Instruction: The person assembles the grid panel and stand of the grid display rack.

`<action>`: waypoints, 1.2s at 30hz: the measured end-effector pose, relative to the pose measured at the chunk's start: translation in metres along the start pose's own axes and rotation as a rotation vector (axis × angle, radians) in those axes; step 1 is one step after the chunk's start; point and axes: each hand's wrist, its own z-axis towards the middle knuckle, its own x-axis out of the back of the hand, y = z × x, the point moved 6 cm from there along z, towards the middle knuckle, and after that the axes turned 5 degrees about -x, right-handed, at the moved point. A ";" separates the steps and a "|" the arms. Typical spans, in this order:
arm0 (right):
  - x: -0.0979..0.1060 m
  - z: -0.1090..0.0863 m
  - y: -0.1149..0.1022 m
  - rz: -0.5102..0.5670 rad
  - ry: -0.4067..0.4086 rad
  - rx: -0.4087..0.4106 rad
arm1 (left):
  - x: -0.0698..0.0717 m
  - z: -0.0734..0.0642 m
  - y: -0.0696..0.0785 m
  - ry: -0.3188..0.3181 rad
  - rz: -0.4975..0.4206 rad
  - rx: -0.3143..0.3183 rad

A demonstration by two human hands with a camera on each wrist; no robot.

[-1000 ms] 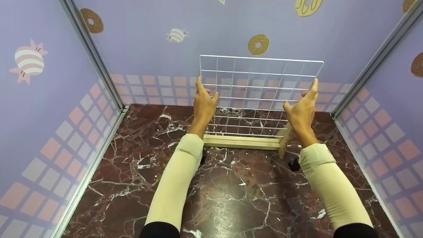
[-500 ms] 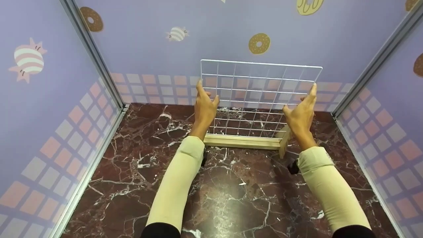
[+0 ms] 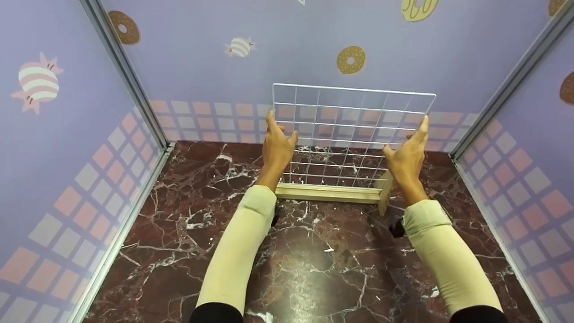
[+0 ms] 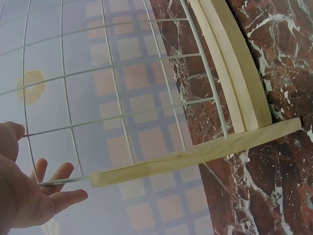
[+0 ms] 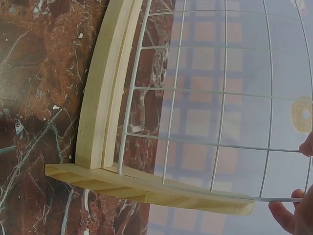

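Note:
A white wire grid panel [image 3: 354, 89] stands upright over a pale wooden stand [image 3: 327, 194] made of a grooved crossbar and end pieces. My left hand [image 3: 276, 150] grips the panel's left edge, thumb in front and fingers around the side wire. On the opposite edge my right hand [image 3: 407, 159] holds it in the same way. In the left wrist view the bottom wire lies close beside the crossbar, and the side wire runs along the wooden end piece [image 4: 195, 154]. The right wrist view shows the other end piece [image 5: 146, 191] along the panel's right side.
The stand rests on a dark red marbled surface [image 3: 314, 251] with white veins. Lilac panels with sweets and doughnuts enclose the back [image 3: 296, 49] and both sides, joined by grey metal corner strips [image 3: 123, 67]. A small black object [image 3: 397, 228] shows by the right cuff.
The grid panel's top edge has come down a little, and both hands have lowered slightly with it. The wooden stand has stayed in place.

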 end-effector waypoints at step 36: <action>0.001 0.002 0.001 -0.017 -0.037 0.002 | 0.026 0.023 0.051 0.077 0.003 -0.128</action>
